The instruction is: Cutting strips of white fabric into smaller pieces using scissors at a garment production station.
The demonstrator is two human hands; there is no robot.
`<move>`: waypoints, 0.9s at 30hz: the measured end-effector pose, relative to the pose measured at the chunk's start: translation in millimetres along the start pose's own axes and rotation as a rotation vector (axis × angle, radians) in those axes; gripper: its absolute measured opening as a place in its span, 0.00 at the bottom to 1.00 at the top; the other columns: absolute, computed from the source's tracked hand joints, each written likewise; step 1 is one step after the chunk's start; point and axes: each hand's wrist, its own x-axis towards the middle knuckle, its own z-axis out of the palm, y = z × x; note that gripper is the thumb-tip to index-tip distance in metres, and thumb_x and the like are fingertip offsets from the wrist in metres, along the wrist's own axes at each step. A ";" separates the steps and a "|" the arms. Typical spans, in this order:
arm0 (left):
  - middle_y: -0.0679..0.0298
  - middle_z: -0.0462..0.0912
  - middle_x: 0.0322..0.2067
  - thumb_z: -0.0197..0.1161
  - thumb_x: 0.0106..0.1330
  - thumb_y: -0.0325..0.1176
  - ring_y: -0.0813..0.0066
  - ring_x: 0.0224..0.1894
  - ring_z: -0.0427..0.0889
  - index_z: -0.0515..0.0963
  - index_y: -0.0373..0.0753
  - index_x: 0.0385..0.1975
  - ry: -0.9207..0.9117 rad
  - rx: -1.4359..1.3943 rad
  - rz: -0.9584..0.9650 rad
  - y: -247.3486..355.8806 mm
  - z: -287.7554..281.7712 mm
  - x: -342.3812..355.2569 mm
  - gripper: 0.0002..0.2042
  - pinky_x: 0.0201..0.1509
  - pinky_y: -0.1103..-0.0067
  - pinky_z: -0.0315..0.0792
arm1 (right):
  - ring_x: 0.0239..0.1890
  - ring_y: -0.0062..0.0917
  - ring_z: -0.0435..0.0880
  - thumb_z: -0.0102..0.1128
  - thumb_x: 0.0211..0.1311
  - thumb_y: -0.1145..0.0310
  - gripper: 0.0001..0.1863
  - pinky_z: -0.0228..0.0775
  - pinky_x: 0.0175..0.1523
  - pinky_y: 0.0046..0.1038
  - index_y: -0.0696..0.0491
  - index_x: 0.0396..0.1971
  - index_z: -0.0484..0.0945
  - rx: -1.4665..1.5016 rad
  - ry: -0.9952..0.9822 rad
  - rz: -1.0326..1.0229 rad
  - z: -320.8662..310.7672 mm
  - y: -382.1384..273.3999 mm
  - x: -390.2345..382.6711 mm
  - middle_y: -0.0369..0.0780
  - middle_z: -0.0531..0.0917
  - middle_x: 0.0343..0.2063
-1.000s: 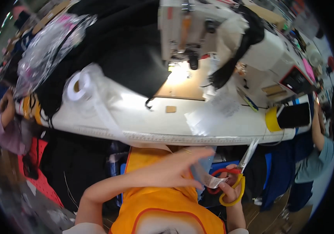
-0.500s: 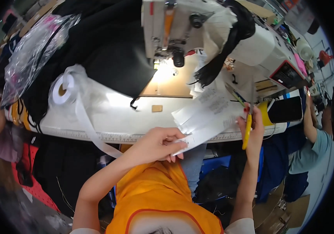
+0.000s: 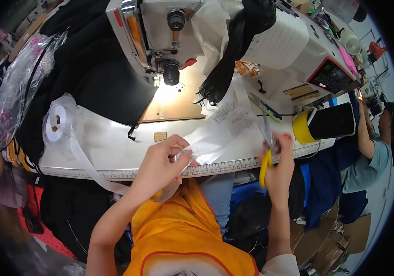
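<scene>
My left hand [image 3: 162, 161] pinches the near end of a white printed label strip [image 3: 227, 122] at the table's front edge. The strip runs away from it to the right, beneath the sewing machine's front. In my right hand [image 3: 279, 168] is a pair of scissors [image 3: 266, 166] with yellow handles, its metal blades pointing away from me beside the strip's right edge. Whether the blades are apart is too blurred to tell. A white ribbon [image 3: 86, 165] comes off a roll [image 3: 54, 124] in a clear bag and passes down behind my left forearm.
The sewing machine [image 3: 279, 41] stands at the back, its lamp lit, with black cloth [image 3: 100, 83] beside the needle. A small tan piece [image 3: 160, 136] lies on the white table. At right are a pen [image 3: 270, 110], a yellow tape roll [image 3: 301, 128] and a phone [image 3: 332, 122]. People sit at both sides.
My right hand has moved nearer to me with the scissors, whose blades now show plainly beside the strip. My left hand still holds the strip's end. The whole view has shifted.
</scene>
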 end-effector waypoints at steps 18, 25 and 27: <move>0.61 0.83 0.25 0.54 0.65 0.31 0.87 0.11 0.70 0.71 0.31 0.37 -0.194 -0.161 -0.135 7.5 0.7 -0.1 0.09 0.12 0.90 0.62 | 0.28 0.15 0.71 0.61 0.57 0.66 0.21 0.66 0.37 0.17 0.57 0.47 0.67 0.655 -0.759 0.353 23.3 -34.4 -58.1 0.36 0.74 0.27; 0.60 0.83 0.24 0.55 0.65 0.32 0.88 0.10 0.69 0.73 0.32 0.34 -0.179 -0.181 -0.102 4.4 1.1 0.7 0.09 0.12 0.91 0.60 | 0.30 0.14 0.73 0.67 0.51 0.70 0.23 0.67 0.38 0.16 0.58 0.48 0.70 0.638 -0.715 0.359 23.6 -30.1 -56.2 0.36 0.77 0.32; 0.60 0.83 0.24 0.55 0.64 0.33 0.88 0.10 0.69 0.73 0.32 0.35 -0.176 -0.179 -0.105 5.4 1.0 0.9 0.09 0.12 0.91 0.60 | 0.31 0.13 0.74 0.70 0.47 0.70 0.26 0.67 0.39 0.16 0.58 0.47 0.72 0.521 -0.641 0.327 16.1 -34.4 -52.0 0.36 0.78 0.34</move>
